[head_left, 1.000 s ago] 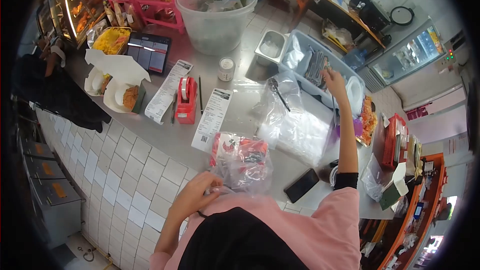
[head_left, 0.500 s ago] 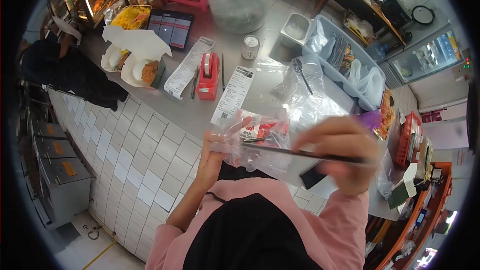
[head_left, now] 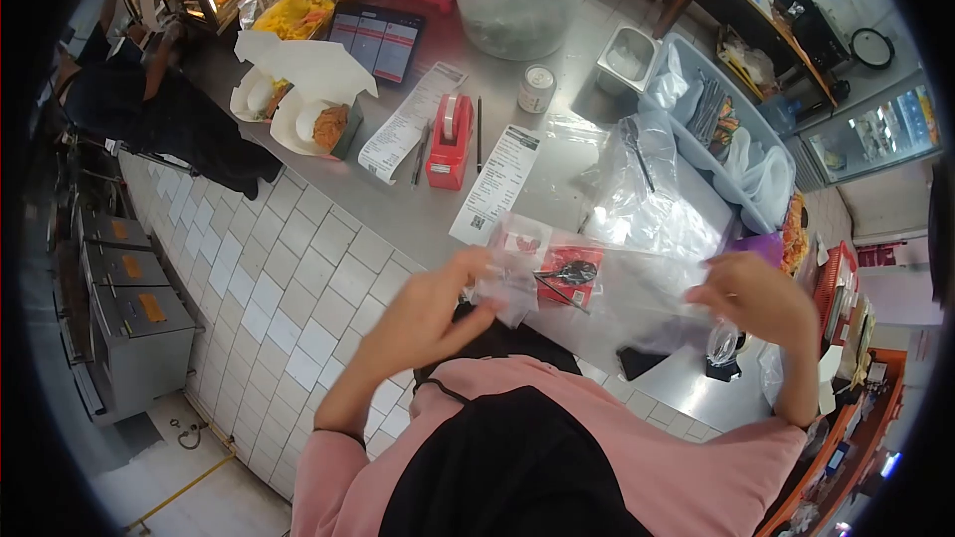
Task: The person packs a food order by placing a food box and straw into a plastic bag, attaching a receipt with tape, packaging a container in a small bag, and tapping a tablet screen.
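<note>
A clear plastic bag [head_left: 637,288] stretches between my hands over the counter's front edge. Inside or against it are a red and white packet [head_left: 569,264] and a black spoon [head_left: 572,273]; which side of the film the spoon is on is unclear. My left hand [head_left: 433,308] pinches the bag's left end, thumb and fingers closing on it. At the bag's right end, my right hand [head_left: 756,293] has bent, slightly blurred fingers gripping the film. Printed receipts [head_left: 502,179] and a red tape dispenser [head_left: 451,144] lie beyond the bag.
A blue tray [head_left: 786,144] holds cutlery and lids at the right. Open food boxes [head_left: 308,119], a tablet [head_left: 376,40], a can [head_left: 537,89] and a large tub [head_left: 522,10] stand behind. A dark phone [head_left: 642,363] lies near the front edge. Another person [head_left: 169,119] is at left.
My right hand went from the blue tray to the bag with a dark utensil, which it has released, and now holds the bag's right end. The bag is stretched out lengthwise.
</note>
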A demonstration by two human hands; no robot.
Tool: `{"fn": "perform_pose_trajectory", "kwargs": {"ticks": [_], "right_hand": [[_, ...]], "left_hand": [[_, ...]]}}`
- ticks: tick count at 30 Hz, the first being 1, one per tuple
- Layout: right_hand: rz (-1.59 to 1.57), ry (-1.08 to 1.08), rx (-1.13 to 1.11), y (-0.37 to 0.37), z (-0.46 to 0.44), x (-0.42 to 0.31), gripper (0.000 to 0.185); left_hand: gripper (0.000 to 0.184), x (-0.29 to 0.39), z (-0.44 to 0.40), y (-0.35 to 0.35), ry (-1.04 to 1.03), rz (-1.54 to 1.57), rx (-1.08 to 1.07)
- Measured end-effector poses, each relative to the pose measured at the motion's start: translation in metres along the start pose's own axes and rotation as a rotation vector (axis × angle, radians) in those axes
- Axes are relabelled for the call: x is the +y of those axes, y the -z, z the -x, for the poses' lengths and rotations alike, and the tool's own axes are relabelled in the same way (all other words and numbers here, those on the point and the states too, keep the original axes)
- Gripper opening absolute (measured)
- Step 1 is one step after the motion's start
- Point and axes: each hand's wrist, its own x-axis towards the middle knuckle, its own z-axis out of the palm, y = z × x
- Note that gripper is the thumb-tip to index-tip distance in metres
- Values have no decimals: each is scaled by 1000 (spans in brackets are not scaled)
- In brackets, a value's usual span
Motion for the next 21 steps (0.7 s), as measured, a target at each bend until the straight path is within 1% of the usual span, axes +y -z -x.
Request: {"fn": "perform_pose_trajectory", "kwargs": {"ticks": [1,2,3,4,5,6,7,8,9,10,11,12,13,14,15,16,17,18,19,20,21], "right_hand": [[-8,0,-1,5,10,-2,54],[8,93,131,6,22,-4,46],[23,180,267,1,30,-6,39],[12,170,271,-6,36,-6,39],[-34,180,284,-13,41,-7,36],[-80,191,294,-19,47,-7,39],[-226,219,339,-20,53,-4,55],[-221,221,340,-26,57,4,55],[-341,167,426,-40,57,16,64],[-459,115,511,-58,55,30,74],[-493,122,503,-95,42,53,81],[-527,128,495,-149,19,85,88],[-546,24,469,-177,-9,82,85],[-564,-79,442,-206,-37,79,81],[-554,-100,625,-234,-72,59,70],[-535,-123,809,-262,-106,38,60],[-579,-82,862,-272,-125,27,56],[-622,-38,918,-272,-138,20,53],[-621,-31,920,-260,-135,20,53],[-797,-64,682,-240,-123,20,55],[-961,-99,430,-225,-111,21,58]], "left_hand": [[28,7,-6,9,-32,-161,-13],[27,15,-11,16,-67,-320,-31],[24,22,-14,21,-89,-380,-35],[24,21,-15,25,-93,-379,-50],[33,19,-15,29,-177,-444,-34],[42,18,-15,29,-260,-507,-15],[42,9,-14,20,-260,-503,-13],[54,-13,-11,5,-375,-232,132],[67,-37,-8,-9,-486,41,273],[67,-62,-7,-22,-489,37,279],[75,-90,-7,-35,-278,-117,170],[76,-102,-11,-45,-147,-108,29],[77,-114,-16,-54,-14,-117,-109],[71,-122,-23,-70,-104,-189,-135],[64,-129,-30,-86,-197,-260,-155],[61,-135,-34,-102,-313,-403,-103],[57,-140,-39,-118,-422,-549,-33],[56,-144,-51,-124,-248,-345,-246],[54,-149,-58,-126,-72,-138,-448],[54,-159,-60,-128,-75,-145,-443],[45,-171,-59,-131,-59,-156,-416]]}}
